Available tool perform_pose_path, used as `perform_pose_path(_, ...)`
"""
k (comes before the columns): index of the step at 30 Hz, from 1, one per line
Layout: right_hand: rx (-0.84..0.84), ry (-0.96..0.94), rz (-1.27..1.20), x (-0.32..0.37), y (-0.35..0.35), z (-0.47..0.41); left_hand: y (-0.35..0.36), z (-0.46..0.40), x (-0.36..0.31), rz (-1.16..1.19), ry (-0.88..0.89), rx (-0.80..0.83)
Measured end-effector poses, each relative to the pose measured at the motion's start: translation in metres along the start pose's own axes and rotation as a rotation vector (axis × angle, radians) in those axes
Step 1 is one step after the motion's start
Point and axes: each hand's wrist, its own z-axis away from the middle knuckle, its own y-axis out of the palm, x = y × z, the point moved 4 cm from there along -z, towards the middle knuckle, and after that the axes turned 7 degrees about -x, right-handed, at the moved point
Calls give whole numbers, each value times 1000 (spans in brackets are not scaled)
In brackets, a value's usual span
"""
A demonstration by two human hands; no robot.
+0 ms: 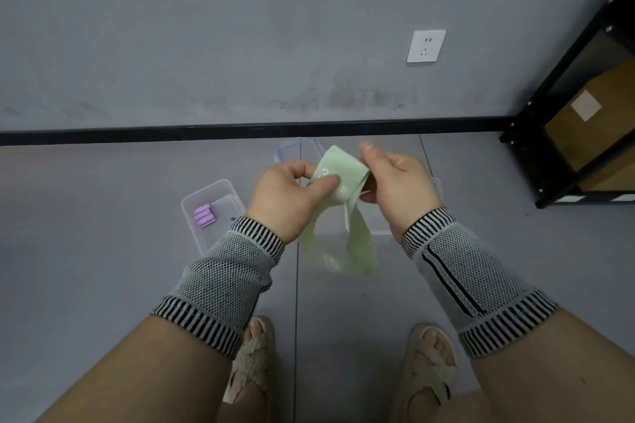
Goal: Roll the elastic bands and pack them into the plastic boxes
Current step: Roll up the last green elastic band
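To my left hand's lower left sits a clear rectangular plastic box on the floor, holding three rolled purple bands. That hand pinches the top of the pale green flat elastic band; my right hand grips the folded end beside it, the loop dangling below both. I'd wind tightly, edges aligned, keeping tension. Behind my hands lies a blue-rimmed clear lid; another clear box shows under my right wrist, contents hidden.

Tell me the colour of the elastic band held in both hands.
Pale green elastic band, seen in the head view.
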Motion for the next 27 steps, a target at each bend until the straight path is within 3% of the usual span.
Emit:
perform_pose_path(9,38,-99,-24,0,2,-2,1,-4,5,74,-14,35)
perform_pose_path(14,180,6,-255,7,5,3,-2,-7,8,73,23,10)
perform_pose_path(18,212,5,-242,7,4,3,2,-8,11,183,14,43)
perform_pose_path(27,25,-131,-91,7,-3,0,8,-2,4,159,83,179)
